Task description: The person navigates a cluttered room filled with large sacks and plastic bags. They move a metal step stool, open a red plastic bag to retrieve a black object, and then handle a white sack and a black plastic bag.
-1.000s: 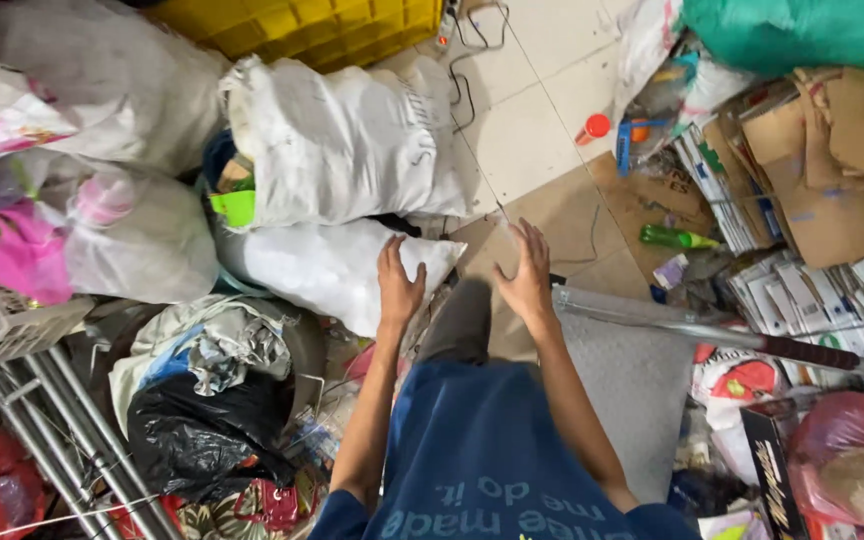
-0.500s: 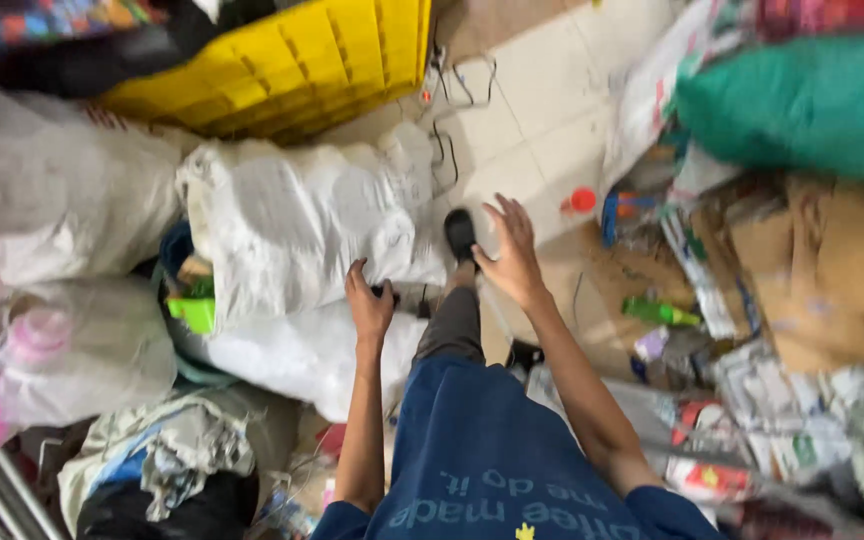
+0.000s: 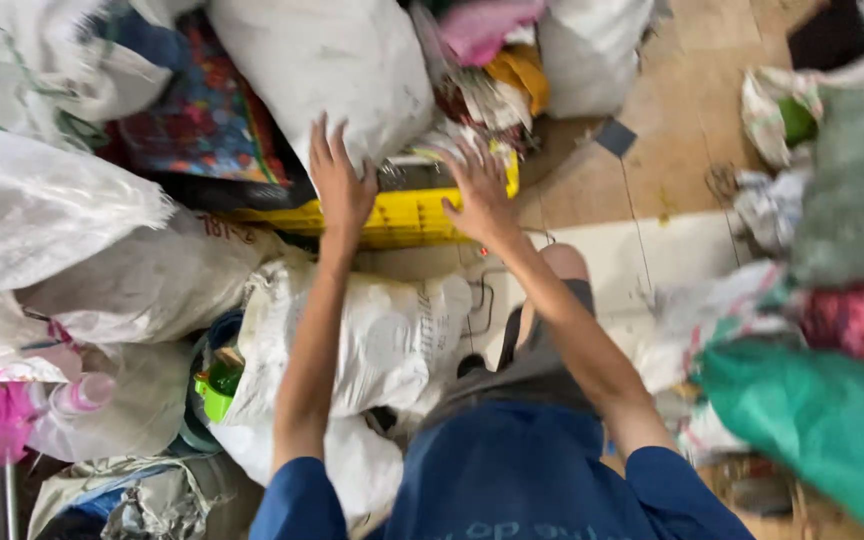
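Both hands, L point(image 3: 340, 185) & R point(image 3: 477, 192), spread wide, empty, over yellow crate point(image 3: 402, 215) btwn white sacks point(image 3: 332, 70).

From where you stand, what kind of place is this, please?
Probably a sorting area for recyclables or waste. Large white woven plastic sacks lie stuffed and piled, a yellow plastic crate holds scrap, and loose cloth and paper cover the tiled floor. Both hands reach toward the crate.

Both bare arms stretched forward, left hand point(image 3: 342, 190) and right hand point(image 3: 479, 195) open, fingers spread
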